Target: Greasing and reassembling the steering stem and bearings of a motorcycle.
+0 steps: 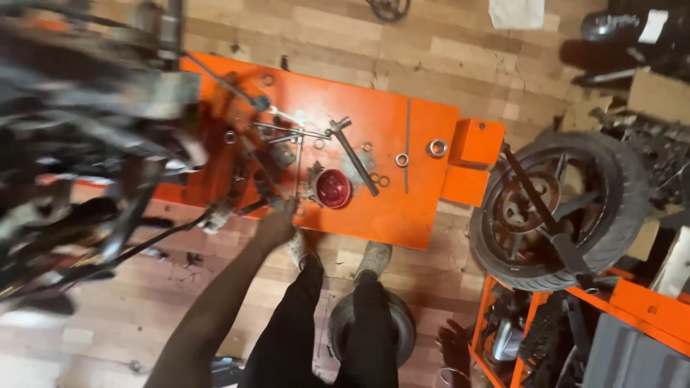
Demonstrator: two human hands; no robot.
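One hand (277,224) in view, reaching down from the lower left on an outstretched arm to the near edge of the orange platform (388,208). Which of the person's hands it is cannot be told from this view. Fingers point away from the camera and are blurred; how far they are curled, and whether they grip anything, cannot be told. The other hand does not show.

Just beyond the fingertips: a thin metal rod (298,162) lying across the platform, its near end close to the hand. Just right of the hand: a round red cap-like part (333,188). Further right and beyond: a long dark socket wrench (353,154), lying diagonally. Loose washers and rings (401,159) are scattered past the wrench; a larger silver ring (436,148) sits near the platform's far right.

Left of the hand: a blurred dark mass of machine parts and cables (79,144), overhanging the platform. Well right of the hand: a wheel with tyre (560,208), leaning by an orange rack. Below the hand: the person's legs and two shoes (374,255) on the wooden floor (431,65).
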